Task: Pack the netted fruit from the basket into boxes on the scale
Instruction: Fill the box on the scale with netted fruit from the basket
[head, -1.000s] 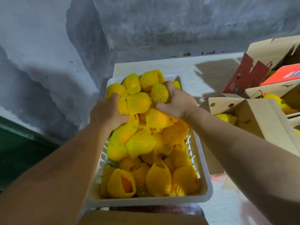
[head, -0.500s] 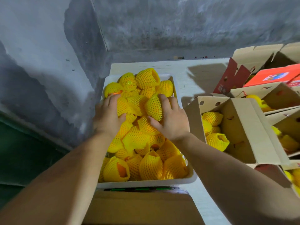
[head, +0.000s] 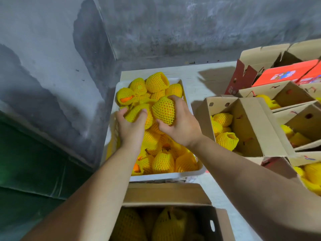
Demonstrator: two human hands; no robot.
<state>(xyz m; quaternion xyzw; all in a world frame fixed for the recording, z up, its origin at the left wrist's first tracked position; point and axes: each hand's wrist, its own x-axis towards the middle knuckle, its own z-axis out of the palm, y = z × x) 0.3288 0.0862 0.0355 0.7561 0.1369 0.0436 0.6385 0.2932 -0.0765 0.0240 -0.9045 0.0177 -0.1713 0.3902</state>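
A white plastic basket (head: 166, 176) on the table is heaped with oranges in yellow foam nets. My left hand (head: 131, 129) grips one netted fruit (head: 137, 113) near the basket's left side. My right hand (head: 182, 126) holds another netted fruit (head: 164, 110), lifted slightly above the heap. Right below the basket stands an open cardboard box (head: 166, 193) with several netted fruits lying in its shadowed inside. No scale shows in the view.
To the right stand several open cardboard boxes (head: 250, 126) partly filled with netted fruit, and red-printed cartons (head: 284, 73) behind them. A grey concrete wall (head: 52, 66) runs close along the left of the basket. White tabletop (head: 199, 79) shows between basket and boxes.
Both hands have drawn back toward me over the heap and each now holds a netted fruit. The view has tilted down, bringing the near box into sight.
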